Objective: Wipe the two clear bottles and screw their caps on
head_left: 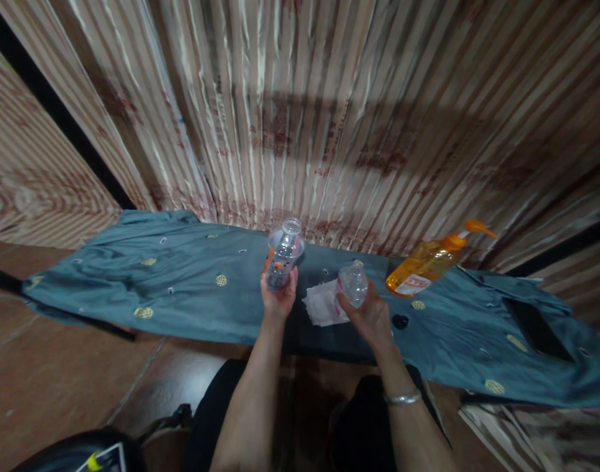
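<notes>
Bottles in both hands: the left hand (279, 298) wraps an uncapped clear bottle (283, 254) low, upright above the blue cloth (182, 275); the right hand (369, 313) cups a second bottle (353, 283). Light, thin, probably crushable plastic — mid-body grip looks safest.
</notes>
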The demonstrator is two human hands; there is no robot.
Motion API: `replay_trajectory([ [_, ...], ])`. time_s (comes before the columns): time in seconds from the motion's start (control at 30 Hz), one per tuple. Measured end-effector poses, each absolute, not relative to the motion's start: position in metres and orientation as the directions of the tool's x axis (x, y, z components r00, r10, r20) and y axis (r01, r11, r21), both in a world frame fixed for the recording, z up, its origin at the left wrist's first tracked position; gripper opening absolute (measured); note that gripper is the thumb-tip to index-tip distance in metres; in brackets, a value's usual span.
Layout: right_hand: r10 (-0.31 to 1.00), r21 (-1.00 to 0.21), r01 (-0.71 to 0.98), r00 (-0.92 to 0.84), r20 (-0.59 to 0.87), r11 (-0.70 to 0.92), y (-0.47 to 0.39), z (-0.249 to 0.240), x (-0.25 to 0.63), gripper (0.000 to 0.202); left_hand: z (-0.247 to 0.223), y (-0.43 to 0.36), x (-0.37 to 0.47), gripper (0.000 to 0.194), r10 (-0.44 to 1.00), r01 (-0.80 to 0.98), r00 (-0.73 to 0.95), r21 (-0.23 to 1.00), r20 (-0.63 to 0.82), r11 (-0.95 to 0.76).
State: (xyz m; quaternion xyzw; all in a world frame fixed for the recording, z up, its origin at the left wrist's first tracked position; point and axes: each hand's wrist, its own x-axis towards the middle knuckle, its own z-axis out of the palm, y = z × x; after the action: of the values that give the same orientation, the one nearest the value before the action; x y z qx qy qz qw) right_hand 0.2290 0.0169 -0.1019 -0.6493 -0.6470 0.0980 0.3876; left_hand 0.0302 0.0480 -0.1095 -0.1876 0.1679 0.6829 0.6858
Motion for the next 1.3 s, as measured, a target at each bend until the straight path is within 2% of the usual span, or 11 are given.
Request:
replay_trajectory([
  [0.17,0.917,-0.607,0.786,0.15,0.369,0.115,0.018,-0.104,0.228,0.068,-0.112,0.048,0.019,0.056,0.88,-0.99,0.07,-0.138,-0.469,0.005],
  [0.37,0.927,-0.585,0.807,0.154,0.341,0.081,0.018,-0.104,0.227,0.066,-0.111,0.045,0.015,0.062,0.882,-0.979,0.116,-0.204,-0.456,0.022],
  [0.67,0.925,-0.581,0.809,0.146,0.35,0.092,0.018,-0.105,0.227,0.069,-0.112,0.043,0.014,0.06,0.865,-0.98,0.134,-0.196,-0.483,0.043],
  [0.8,0.924,-0.578,0.812,0.154,0.35,0.083,0.018,-0.105,0.227,0.069,-0.11,0.041,0.015,0.064,0.859,-0.982,0.141,-0.182,-0.493,0.057],
  [1.07,0.916,-0.569,0.815,0.142,0.376,0.107,0.019,-0.105,0.226,0.067,-0.108,0.035,0.017,0.061,0.849,-0.994,0.099,-0.082,-0.519,0.066],
  [1.3,0.925,-0.639,0.763,0.167,0.34,0.097,0.02,-0.099,0.231,0.065,-0.109,0.019,0.041,0.064,0.83,-0.963,0.114,0.145,-0.545,0.228],
])
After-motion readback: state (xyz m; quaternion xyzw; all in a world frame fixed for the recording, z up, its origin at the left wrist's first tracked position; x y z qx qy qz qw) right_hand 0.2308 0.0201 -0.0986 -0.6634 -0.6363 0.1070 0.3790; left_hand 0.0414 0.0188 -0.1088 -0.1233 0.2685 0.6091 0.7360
